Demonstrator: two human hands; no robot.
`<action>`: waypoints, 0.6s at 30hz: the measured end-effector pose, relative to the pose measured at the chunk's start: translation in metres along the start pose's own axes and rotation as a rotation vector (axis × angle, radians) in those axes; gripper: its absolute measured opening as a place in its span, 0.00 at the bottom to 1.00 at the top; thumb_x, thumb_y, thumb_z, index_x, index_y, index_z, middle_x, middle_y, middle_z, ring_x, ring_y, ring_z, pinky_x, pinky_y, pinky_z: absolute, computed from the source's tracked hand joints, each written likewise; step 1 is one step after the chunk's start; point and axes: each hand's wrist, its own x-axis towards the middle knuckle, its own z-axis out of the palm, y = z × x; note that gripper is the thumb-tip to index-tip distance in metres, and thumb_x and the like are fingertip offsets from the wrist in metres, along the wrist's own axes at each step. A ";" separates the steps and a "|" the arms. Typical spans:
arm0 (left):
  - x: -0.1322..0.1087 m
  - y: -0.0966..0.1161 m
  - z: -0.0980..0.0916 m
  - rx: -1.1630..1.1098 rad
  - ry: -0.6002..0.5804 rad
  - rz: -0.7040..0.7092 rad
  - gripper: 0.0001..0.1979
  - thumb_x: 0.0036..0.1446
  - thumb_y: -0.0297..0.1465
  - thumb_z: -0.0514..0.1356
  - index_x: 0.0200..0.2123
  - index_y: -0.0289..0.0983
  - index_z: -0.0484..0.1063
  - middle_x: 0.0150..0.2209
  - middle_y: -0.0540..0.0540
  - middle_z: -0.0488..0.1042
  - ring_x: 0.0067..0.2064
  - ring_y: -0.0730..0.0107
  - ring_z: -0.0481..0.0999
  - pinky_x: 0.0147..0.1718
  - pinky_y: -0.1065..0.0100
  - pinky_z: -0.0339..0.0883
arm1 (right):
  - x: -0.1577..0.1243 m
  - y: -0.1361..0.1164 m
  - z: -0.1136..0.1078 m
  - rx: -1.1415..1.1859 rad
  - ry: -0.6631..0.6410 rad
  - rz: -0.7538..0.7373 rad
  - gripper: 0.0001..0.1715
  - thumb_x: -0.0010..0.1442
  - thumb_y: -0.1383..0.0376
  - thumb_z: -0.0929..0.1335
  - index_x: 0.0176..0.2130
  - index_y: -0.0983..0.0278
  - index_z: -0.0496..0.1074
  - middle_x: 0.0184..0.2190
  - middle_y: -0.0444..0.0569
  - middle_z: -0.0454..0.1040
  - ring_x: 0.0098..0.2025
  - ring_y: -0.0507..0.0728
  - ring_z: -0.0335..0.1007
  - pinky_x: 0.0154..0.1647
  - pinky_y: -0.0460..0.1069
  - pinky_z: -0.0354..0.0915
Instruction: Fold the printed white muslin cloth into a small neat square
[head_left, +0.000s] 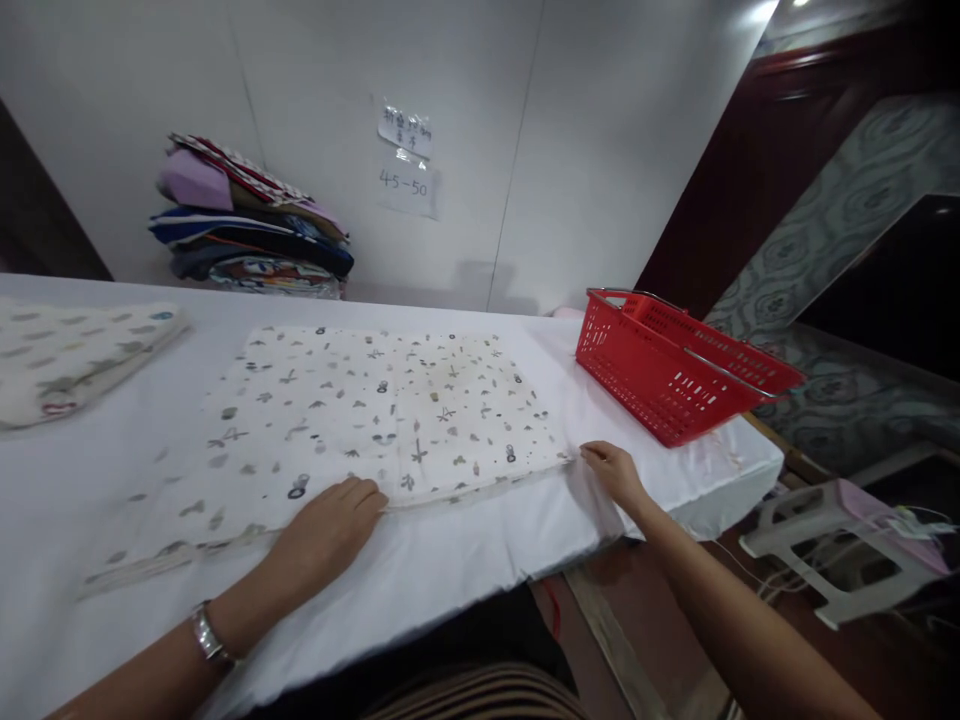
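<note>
A white cloth point(352, 410) with a small grey and olive print lies spread and folded in layers on the table. My left hand point(341, 525), a metal watch on its wrist, rests at the near edge of this cloth, left of its middle. Its fingers curl over the edge, and the tips are partly hidden. At the near right corner, my right hand point(611, 470) pinches the cloth's edge between thumb and fingers.
Another folded printed cloth point(67, 360) lies at the left. A stack of folded fabrics point(251, 225) stands against the wall. A red plastic basket point(660, 370) occupies the table's right end. Beyond that edge, a stool point(847, 540) with cables stands on the floor.
</note>
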 end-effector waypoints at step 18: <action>-0.002 0.000 0.002 -0.018 -0.064 -0.035 0.13 0.61 0.27 0.47 0.33 0.36 0.71 0.34 0.44 0.71 0.37 0.62 0.68 0.38 0.60 0.63 | 0.035 -0.020 -0.004 0.066 -0.351 0.407 0.15 0.54 0.65 0.68 0.20 0.65 0.62 0.13 0.39 0.61 0.15 0.45 0.52 0.14 0.42 0.46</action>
